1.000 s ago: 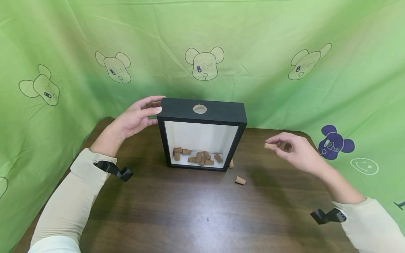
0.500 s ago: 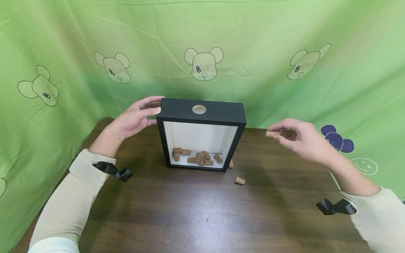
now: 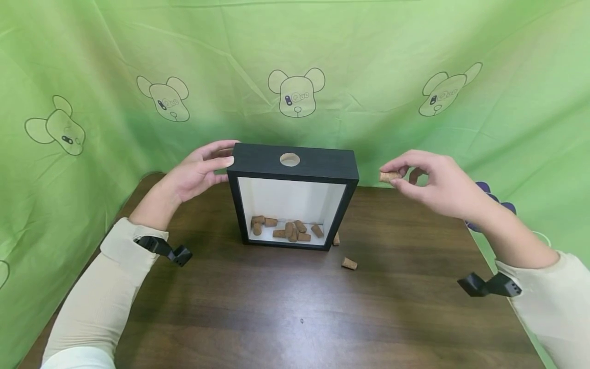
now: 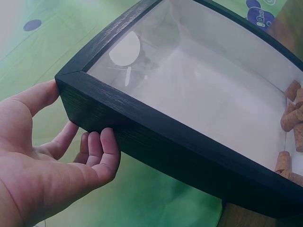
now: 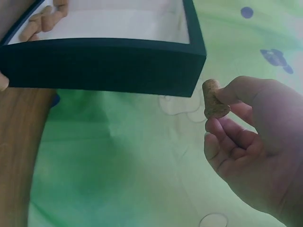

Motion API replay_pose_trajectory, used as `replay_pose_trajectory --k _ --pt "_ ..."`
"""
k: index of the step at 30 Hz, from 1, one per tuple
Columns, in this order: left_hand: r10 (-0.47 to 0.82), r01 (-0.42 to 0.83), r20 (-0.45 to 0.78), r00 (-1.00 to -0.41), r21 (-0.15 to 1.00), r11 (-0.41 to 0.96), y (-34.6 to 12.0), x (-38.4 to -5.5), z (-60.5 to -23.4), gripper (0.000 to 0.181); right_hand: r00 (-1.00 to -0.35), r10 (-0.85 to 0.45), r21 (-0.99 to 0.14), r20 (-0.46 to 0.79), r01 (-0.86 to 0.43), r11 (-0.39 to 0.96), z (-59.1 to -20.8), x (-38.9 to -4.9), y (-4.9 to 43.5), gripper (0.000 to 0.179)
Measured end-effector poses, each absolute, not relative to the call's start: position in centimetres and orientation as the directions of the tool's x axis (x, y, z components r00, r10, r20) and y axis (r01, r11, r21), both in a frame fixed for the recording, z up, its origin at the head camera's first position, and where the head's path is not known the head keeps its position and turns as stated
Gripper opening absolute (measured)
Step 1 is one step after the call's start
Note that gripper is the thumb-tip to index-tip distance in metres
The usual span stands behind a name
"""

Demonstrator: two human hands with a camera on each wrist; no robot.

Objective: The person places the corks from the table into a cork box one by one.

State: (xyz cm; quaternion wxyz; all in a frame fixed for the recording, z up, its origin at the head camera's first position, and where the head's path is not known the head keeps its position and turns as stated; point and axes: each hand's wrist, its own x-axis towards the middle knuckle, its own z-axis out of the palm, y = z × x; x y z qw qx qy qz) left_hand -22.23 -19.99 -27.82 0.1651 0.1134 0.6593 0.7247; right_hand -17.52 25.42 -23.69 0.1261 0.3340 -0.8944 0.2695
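A black-framed shadow box with a clear front and white back stands upright on the table. Its top has a round hole. Several corks lie on the box's floor, seen through the front. At the upper left corner my left hand holds the frame, thumb near the top edge and fingers along the side. My right hand pinches a wine cork between thumb and fingers, to the right of the box and apart from it. In the right wrist view the cork is close past the box's corner.
One loose cork lies on the brown table in front of the box's right corner. Another cork rests against its right side, partly hidden. Green printed cloth hangs behind and at both sides.
My right hand has risen with the cork, from low over the table to about the height of the box's top. The left hand stays on the box, which stands where it was.
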Motion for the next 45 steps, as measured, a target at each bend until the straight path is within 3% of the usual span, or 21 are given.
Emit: replay_pose_trajectory --k 15,27,45 --pt "0.385 -0.092 -0.056 -0.921 0.993 -0.074 -20.0 -22.2 -27.8 0.056 -0.684 -0.598 -0.372 0.418 -0.729 0.574 -21.3 -18.0 22.0 0.037" --pt "0.391 -0.092 -0.055 -0.919 0.993 -0.075 -20.0 -22.2 -27.8 0.055 -0.659 -0.629 -0.39 0.413 -0.752 0.531 -20.7 -18.7 19.2 0.027" --pt "0.388 -0.096 -0.055 -0.92 0.992 -0.086 -19.9 -22.2 -27.7 0.055 -0.781 -0.461 -0.604 0.421 -0.621 0.499 -22.0 -20.6 13.7 0.026"
